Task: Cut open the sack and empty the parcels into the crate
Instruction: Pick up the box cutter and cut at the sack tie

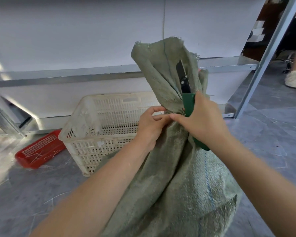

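A grey-green woven sack (186, 177) stands upright on the floor, its neck bunched tight and its frayed top flaring above. My right hand (200, 120) grips a green-handled utility knife (188, 103) with the dark blade pointing up against the sack's top. My left hand (150, 122) pinches the tied neck of the sack from the left, fingertips meeting my right index finger there. A white slatted plastic crate (99, 127) sits on the floor just behind and left of the sack; nothing shows inside it. No parcels are visible.
A low red plastic basket (39, 149) lies left of the crate. Metal shelving with a white back panel (75, 77) runs behind, its upright post (256, 72) at right. Another person's leg and shoe (292, 77) stand at far right.
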Demonstrator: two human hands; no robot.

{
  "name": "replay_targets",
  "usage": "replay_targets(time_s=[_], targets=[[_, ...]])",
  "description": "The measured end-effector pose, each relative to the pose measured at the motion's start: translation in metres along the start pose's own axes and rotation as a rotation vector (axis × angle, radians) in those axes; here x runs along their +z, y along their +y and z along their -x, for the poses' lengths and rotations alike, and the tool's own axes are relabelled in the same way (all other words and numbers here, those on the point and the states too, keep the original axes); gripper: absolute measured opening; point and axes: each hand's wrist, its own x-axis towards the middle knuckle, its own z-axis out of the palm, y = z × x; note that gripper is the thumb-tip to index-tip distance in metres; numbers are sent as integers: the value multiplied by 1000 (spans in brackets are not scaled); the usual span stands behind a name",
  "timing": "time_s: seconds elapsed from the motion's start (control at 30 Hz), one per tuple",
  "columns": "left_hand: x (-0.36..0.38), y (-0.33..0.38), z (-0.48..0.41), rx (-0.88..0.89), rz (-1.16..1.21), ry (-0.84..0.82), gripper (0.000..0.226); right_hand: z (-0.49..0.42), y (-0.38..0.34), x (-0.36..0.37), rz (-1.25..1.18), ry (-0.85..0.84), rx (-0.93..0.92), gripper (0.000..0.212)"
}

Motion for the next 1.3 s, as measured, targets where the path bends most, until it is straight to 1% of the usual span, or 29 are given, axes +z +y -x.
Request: replay_targets(time_s=[0.17,0.23,0.43,0.5,0.6,0.7,0.8,0.87,1.03,1.1,1.2,1.3], targets=[[-7,3,0,22,53,-38,22,-8,2,19,179,-17,0,40],[-9,3,0,57,-3,-32,21,-9,2,24,225,-23,-3,33],[-37,6,-10,204,-238,124,19,-12,16,29,274,45,29,25],[-51,6,-12,215,-258,178,19,-13,20,31,285,54,28,24],[-66,4,-13,228,-280,253,18,-12,18,36,310,48,-4,30],[-73,3,-15,233,-223,338,18,-10,12,41,318,28,-58,32],[-74,4,-15,215,-165,350,18,-9,7,43,290,19,-81,35],[-76,4,-15,215,-170,351,19,-8,3,43,264,19,-97,35],[-84,0,-13,207,-181,380,24,1,-18,50,65,28,-154,22],[-92,-3,-11,202,-161,396,25,4,-32,64,-8,-36,-163,20],[-114,-6,-7,202,-185,429,24,7,-57,95,-130,-182,-131,20],[-153,-11,-3,201,-179,516,26,7,-84,134,-179,-294,-115,19]])
